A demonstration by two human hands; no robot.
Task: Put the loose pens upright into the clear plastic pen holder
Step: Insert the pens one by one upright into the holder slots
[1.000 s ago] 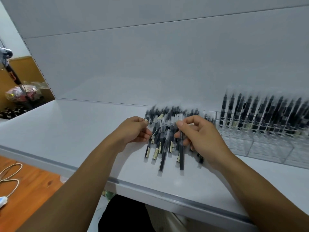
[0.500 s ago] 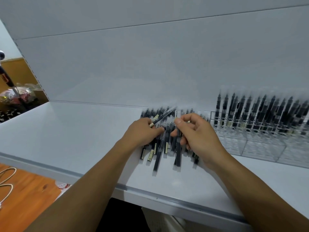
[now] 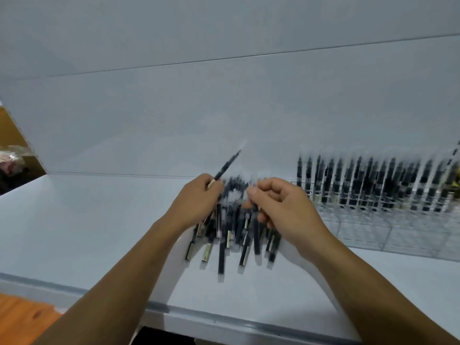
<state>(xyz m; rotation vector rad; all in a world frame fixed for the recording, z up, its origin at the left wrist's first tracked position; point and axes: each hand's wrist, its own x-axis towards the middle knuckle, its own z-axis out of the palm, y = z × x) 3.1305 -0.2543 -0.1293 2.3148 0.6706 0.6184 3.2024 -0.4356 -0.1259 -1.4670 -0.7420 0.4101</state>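
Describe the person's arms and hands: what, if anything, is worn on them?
Nothing worn is visible. The left hand and right hand are gloveless, with no rings visible; the left forearm and right forearm are bare, with no sleeves, watch or bracelets in view. Motion blur hides finer marks.

**A:** Any writing you can make out?

**B:** None. The loose pens [image 3: 224, 235] on the table [image 3: 99, 232] each carry a small pale label near one end, but blur smears every one past reading.

**A:** And the pen [image 3: 227, 164] gripped in the left hand [image 3: 196, 202]?

**B:** It has a pale band at the fingers, with no letters legible on it.

**A:** The standing pens [image 3: 358, 185] in the clear holder [image 3: 373, 227]?

**B:** Dark barrels, blurred. Any print there is too small to tell.
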